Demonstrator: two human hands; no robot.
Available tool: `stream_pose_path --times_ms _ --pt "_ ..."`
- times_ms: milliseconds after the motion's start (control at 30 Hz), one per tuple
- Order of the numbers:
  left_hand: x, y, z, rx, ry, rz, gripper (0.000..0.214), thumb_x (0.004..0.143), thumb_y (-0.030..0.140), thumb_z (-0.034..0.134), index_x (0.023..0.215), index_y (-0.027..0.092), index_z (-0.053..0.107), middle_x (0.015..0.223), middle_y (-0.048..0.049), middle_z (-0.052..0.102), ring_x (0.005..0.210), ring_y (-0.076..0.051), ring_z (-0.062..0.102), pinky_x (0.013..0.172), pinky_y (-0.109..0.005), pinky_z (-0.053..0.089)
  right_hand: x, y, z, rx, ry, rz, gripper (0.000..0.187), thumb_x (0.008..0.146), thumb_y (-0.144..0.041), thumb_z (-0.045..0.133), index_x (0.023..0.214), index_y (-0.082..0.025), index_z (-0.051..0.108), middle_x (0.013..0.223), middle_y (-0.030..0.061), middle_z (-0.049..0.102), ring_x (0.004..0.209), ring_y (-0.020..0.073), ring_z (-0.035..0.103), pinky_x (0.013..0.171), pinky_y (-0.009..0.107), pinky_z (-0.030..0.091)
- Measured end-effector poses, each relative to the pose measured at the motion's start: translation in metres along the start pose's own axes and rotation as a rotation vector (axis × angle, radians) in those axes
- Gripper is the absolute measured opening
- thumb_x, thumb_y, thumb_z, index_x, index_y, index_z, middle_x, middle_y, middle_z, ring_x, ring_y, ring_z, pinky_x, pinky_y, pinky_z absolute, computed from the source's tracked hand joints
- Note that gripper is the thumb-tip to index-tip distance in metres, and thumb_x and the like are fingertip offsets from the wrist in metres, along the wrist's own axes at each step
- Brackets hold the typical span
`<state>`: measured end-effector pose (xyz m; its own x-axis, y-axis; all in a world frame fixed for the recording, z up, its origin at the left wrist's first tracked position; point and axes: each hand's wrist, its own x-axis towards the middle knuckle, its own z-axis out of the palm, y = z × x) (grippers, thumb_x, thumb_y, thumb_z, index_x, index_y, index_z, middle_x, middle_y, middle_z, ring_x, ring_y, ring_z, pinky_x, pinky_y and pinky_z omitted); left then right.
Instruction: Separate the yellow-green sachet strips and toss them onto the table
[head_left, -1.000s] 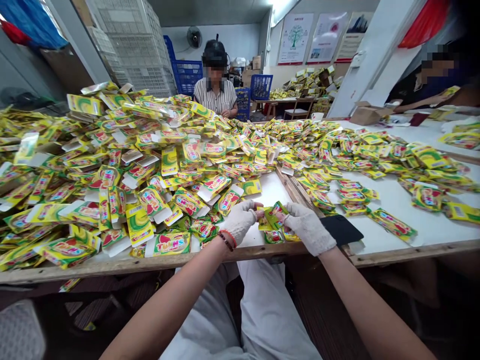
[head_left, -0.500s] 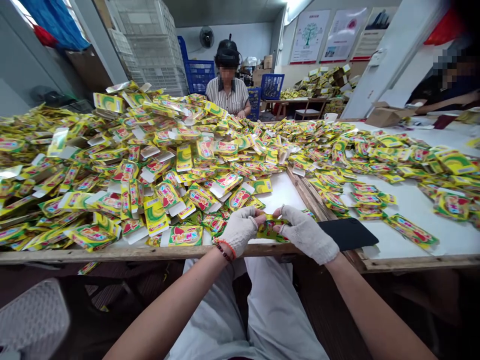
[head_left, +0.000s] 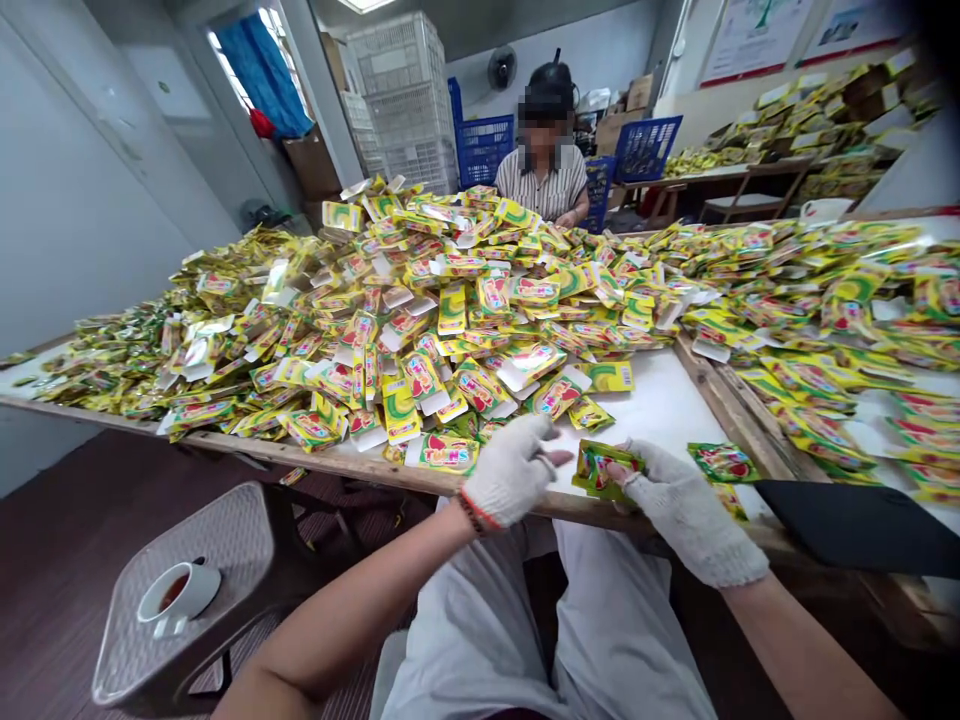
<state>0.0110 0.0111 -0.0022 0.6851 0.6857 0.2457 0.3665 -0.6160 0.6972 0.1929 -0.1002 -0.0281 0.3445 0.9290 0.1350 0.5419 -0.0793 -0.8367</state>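
Observation:
My right hand [head_left: 686, 510], in a white fingerless glove, pinches a small green and yellow candy packet [head_left: 596, 468] just above the table's front edge. My left hand [head_left: 517, 472], gloved the same way, is just left of the packet and apart from it. Its thumb and forefinger are parted, with nothing seen between them. Close to my left hand lies a flat "TWINS" box [head_left: 442, 452], at the front of a big heap of yellow and green boxes [head_left: 420, 385]. Another packet [head_left: 724, 462] rests on the table to the right of my right hand.
A wooden strip [head_left: 716, 410] divides the white tabletop [head_left: 664, 395]. At the right lies a dark flat pad [head_left: 862, 520]. Across the heap sits a person [head_left: 544, 170]. A stool [head_left: 247, 530] at lower left bears a cup [head_left: 180, 597] of dark drink.
My view has swung left, bringing the stool and cup into sight. My left hand has come away from the packet, which my right hand still holds.

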Motion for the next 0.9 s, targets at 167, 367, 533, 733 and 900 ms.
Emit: stream_pose_path --times_ms 167,367,533,733,900 --pt "-0.003 -0.038 -0.066 0.886 -0.242 -0.051 0.024 0.08 0.019 0.051 0.101 0.018 0.063 0.093 -0.0117 0.064 0.091 -0.027 0.061 0.076 -0.037 0.046 0.002 0.009 -0.005 -0.018 0.095 0.028 0.031 0.083 -0.044 0.054 0.098 -0.018 0.062 0.095 0.0085 0.07 0.088 0.0256 0.064 0.076 0.034 0.051" --pt "0.009 -0.033 -0.092 0.734 -0.184 -0.034 0.01 0.077 0.029 0.06 0.08 0.019 0.06 0.079 -0.0043 0.06 0.077 -0.02 0.058 0.063 -0.029 0.041 -0.003 0.013 -0.002 0.065 0.113 0.08 0.03 0.084 -0.043 0.054 0.099 -0.018 0.062 0.093 0.0083 0.07 0.085 0.0252 0.064 0.071 0.035 0.051" --pt "0.015 -0.013 -0.067 -0.337 0.117 -0.24 0.036 0.072 0.046 0.07 0.075 0.02 0.045 0.063 0.0041 0.05 0.057 -0.011 0.053 0.053 -0.023 0.043 -0.006 -0.007 0.02 0.433 0.093 0.089 0.043 0.084 -0.044 0.059 0.118 -0.018 0.06 0.106 0.0086 0.069 0.095 0.0241 0.064 0.08 0.036 0.053" --pt "-0.001 -0.008 -0.018 -1.115 0.189 -0.485 0.04 0.064 0.026 0.081 0.086 0.018 0.049 0.078 0.0029 0.058 0.064 -0.009 0.061 0.06 -0.024 0.056 -0.001 -0.018 0.042 0.876 0.065 0.2 0.048 0.081 -0.045 0.065 0.119 -0.018 0.057 0.099 0.0076 0.069 0.069 0.0167 0.066 0.05 0.024 0.049" --pt "-0.012 -0.007 -0.015 -1.142 0.14 -0.567 0.034 0.067 0.027 0.078 0.084 0.018 0.05 0.077 0.002 0.058 0.066 -0.01 0.062 0.064 -0.025 0.057 -0.002 -0.02 0.031 0.866 0.011 0.211 0.042 0.08 -0.041 0.065 0.114 -0.017 0.058 0.089 0.0049 0.069 0.058 0.0123 0.062 0.046 0.021 0.046"
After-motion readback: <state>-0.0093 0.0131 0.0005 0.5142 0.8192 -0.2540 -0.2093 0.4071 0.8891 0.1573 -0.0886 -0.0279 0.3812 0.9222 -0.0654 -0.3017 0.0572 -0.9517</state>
